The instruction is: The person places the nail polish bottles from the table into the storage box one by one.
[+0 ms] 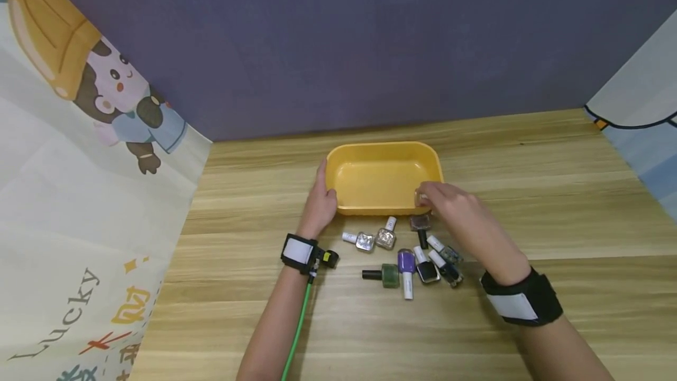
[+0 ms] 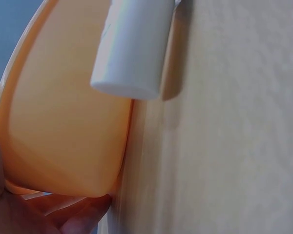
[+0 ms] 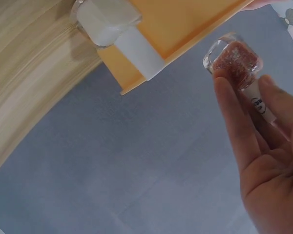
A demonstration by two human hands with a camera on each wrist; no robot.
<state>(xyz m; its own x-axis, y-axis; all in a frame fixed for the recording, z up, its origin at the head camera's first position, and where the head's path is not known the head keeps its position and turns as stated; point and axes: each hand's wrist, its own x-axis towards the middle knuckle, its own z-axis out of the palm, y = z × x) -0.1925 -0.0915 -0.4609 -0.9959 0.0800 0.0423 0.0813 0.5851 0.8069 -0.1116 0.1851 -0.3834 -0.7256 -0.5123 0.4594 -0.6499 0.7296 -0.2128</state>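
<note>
My left hand grips the left end of a yellow plastic tray, its thumb near the front left corner. My right hand is over the tray's front right corner. Between thumb and fingers it pinches a nail polish bottle with reddish glitter and a white cap. In front of the tray lie a clear glitter bottle, a gold glitter bottle, a green bottle, a purple bottle, a black bottle and several other dark ones.
A large white cap is close before the left wrist camera. The wooden table meets a dark blue wall behind the tray. Printed cartoon sheets hang at the sides. A green cable runs along the left forearm.
</note>
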